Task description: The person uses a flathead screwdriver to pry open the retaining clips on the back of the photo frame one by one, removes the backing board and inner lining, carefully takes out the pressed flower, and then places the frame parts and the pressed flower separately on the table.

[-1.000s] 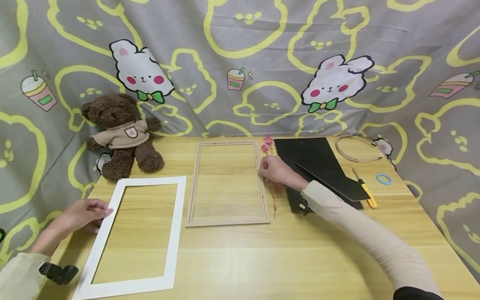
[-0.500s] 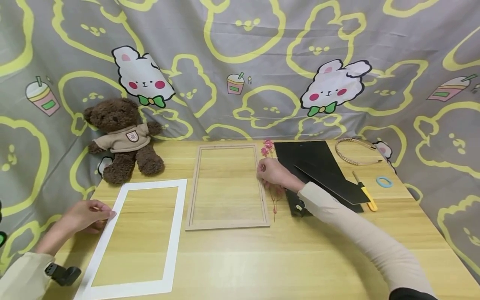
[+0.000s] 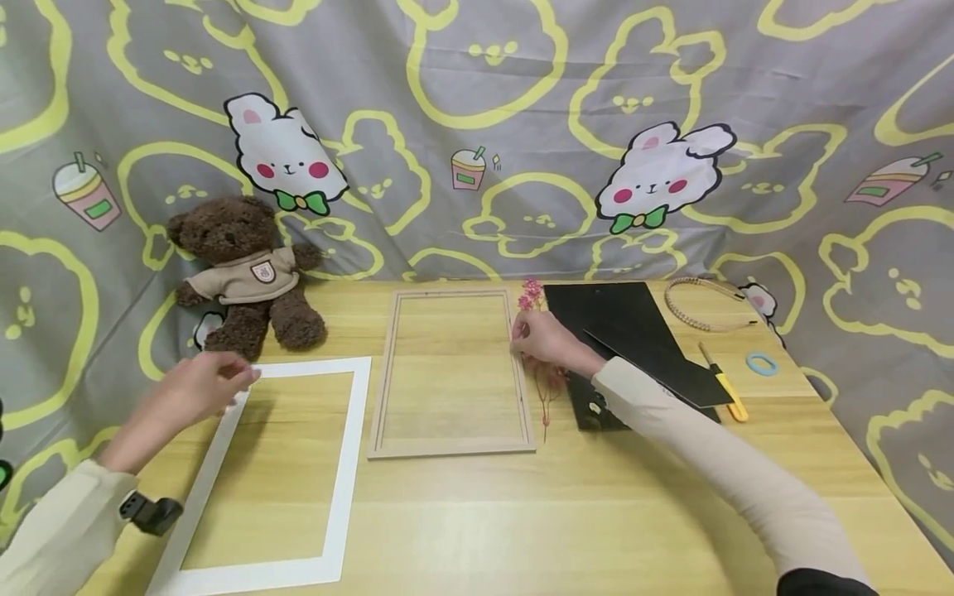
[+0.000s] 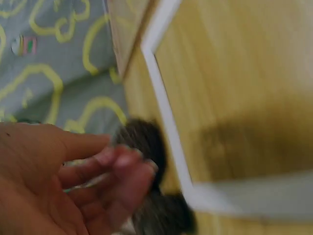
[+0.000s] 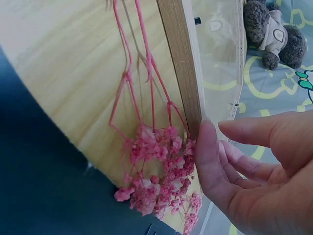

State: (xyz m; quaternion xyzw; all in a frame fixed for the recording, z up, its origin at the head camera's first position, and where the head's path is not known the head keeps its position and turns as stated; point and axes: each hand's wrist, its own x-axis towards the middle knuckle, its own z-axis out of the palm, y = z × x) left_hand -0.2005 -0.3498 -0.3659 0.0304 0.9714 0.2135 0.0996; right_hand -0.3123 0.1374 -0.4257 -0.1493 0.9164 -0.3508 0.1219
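In the head view a white rectangular mat board (image 3: 348, 463) lies at the left. My left hand (image 3: 197, 387) hovers above its upper left corner, casting a shadow. In the left wrist view its fingers (image 4: 129, 176) are loosely bent with nothing between them. A wooden picture frame (image 3: 447, 453) lies flat at the middle. My right hand (image 3: 550, 339) holds its right rim between thumb and index finger; in the right wrist view the wooden edge (image 5: 182, 63) runs into these fingers. Pink dried flowers (image 5: 156, 166) lie beside that rim, partly hidden by my hand in the head view.
Black boards (image 3: 619, 310) overlap at the right, partly under my right forearm. Near them lie a yellow-handled tool (image 3: 734, 404), a blue ring (image 3: 762, 363) and a headband (image 3: 686, 310). A brown teddy bear (image 3: 249, 273) sits back left against a patterned cloth (image 3: 417, 66).
My left hand has let go of the mat board's left side and moved up and right toward its top corner. The right hand stays at the frame's rim.
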